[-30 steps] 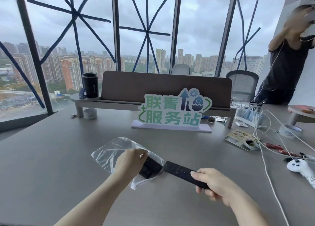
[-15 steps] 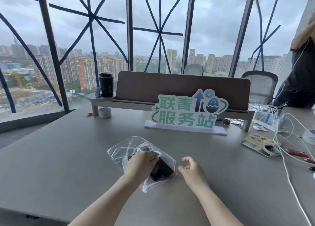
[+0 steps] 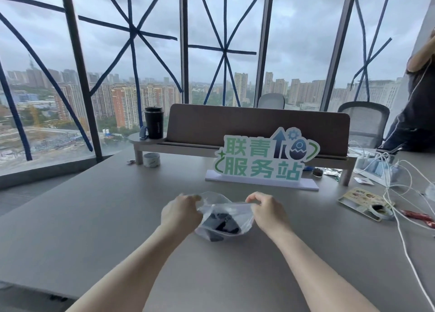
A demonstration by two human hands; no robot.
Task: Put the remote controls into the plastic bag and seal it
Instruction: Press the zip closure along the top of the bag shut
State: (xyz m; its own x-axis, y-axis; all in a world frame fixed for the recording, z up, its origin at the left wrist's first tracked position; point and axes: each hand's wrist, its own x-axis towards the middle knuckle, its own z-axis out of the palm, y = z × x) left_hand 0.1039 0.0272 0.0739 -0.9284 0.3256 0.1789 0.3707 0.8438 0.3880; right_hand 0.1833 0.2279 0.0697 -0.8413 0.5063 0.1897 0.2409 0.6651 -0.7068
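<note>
A clear plastic bag (image 3: pixel 237 211) sits on the grey table (image 3: pixel 94 217) in front of me, its mouth turned up and away. Dark remote controls (image 3: pixel 223 222) show through the plastic, inside the bag. My left hand (image 3: pixel 181 211) pinches the left end of the bag's top edge. My right hand (image 3: pixel 266 208) pinches the right end of that edge. The top edge runs stretched between my two hands; I cannot tell whether the strip is pressed closed.
A green-lettered sign (image 3: pixel 263 163) stands just behind the bag, with a desk shelf (image 3: pixel 235 144) and black cup (image 3: pixel 153 122) beyond. White cables (image 3: pixel 400 217), a tape roll (image 3: pixel 381 209) and small items lie at right. A person (image 3: pixel 414 114) stands at far right.
The long black remote that my right hand held has gone into the bag. Both hands have moved to the bag's top edge, and the bag now stands with its mouth up.
</note>
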